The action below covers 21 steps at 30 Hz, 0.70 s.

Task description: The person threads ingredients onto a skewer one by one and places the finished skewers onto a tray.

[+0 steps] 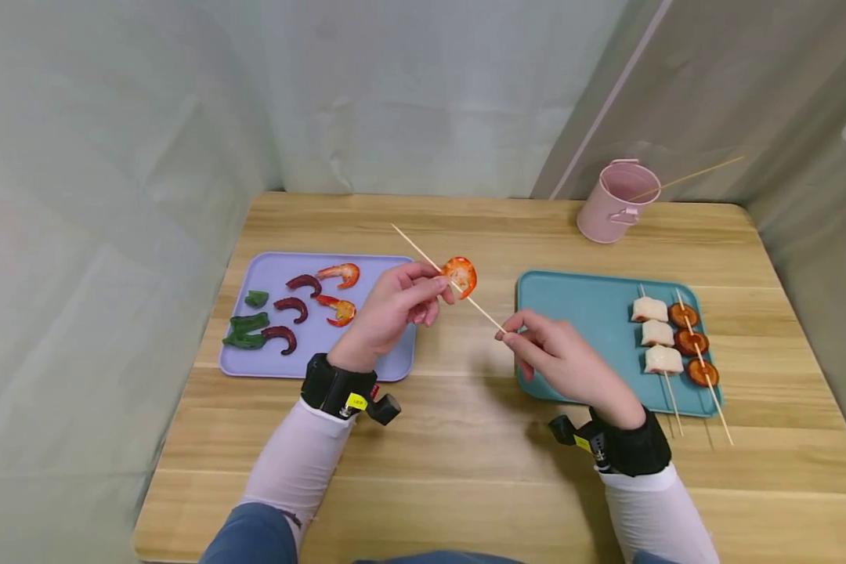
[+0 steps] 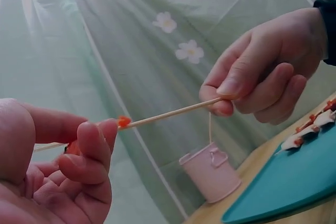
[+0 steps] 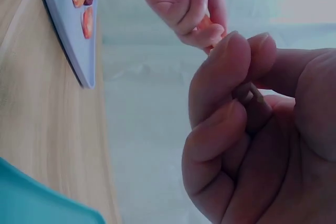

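Head view: the shrimp piece (image 1: 468,270) lies just off the middle of the scene, toward one o'clock, on a thin wooden skewer (image 1: 485,316) slanting from ten o'clock down to four. The left hand (image 1: 398,301) pinches the shrimp at its eight o'clock edge; the right hand (image 1: 560,352) grips the skewer's four o'clock end between thumb and fingers. How far the stick runs through is hidden by the left fingers.

The shrimp looks light, probably slightly springy and perhaps slick; its rim seems the safest hold, with fingertips clear of the point. The skewer should be stiff along its length but could snap if bent, so a grip near the blunt end suits it.

The shrimp is curled nearly round, glossy orange-red outside, paler and mottled within; the skewer is straight, smooth and straw-coloured.
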Available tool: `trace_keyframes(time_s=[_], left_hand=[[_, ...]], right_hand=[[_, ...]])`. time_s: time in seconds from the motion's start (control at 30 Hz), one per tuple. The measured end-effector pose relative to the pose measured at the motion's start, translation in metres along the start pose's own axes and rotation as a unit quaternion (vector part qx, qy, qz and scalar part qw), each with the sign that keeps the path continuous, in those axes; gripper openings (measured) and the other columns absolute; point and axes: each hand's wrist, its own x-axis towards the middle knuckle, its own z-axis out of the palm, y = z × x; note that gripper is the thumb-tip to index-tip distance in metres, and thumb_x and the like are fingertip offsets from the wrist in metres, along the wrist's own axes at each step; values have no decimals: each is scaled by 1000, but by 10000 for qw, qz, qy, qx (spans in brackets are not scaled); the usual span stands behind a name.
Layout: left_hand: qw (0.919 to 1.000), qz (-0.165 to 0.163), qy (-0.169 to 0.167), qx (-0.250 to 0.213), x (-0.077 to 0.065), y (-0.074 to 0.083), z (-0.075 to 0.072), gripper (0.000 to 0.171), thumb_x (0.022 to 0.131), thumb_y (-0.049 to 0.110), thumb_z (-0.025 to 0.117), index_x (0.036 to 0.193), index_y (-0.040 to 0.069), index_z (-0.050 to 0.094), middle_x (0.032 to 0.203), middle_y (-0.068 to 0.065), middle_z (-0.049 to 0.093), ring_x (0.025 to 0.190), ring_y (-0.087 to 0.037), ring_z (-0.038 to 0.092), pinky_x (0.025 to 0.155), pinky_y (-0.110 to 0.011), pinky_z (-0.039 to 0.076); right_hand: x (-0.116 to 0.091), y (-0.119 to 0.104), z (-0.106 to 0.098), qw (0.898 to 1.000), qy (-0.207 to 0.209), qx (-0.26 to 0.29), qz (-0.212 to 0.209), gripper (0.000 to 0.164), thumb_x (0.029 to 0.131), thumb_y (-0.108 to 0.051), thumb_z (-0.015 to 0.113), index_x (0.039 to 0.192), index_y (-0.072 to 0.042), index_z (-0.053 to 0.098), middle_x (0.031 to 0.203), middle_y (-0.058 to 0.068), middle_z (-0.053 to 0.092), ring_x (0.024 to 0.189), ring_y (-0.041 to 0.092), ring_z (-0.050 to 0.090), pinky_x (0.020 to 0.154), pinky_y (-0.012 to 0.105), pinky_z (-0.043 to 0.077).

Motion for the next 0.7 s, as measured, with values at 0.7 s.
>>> trace_keyframes(time_s=[0.7], left_hand=[[9975, 12, -525, 466, -2, -8, 23, 16, 100, 13, 58, 108, -1, 60, 91, -12, 70, 57, -24, 54, 50, -23, 41]], right_hand=[[7, -14, 14, 9986, 490, 216, 24, 9, 106, -12, 49, 105, -16, 57, 58, 8, 54, 50, 13, 50, 46, 28, 36]])
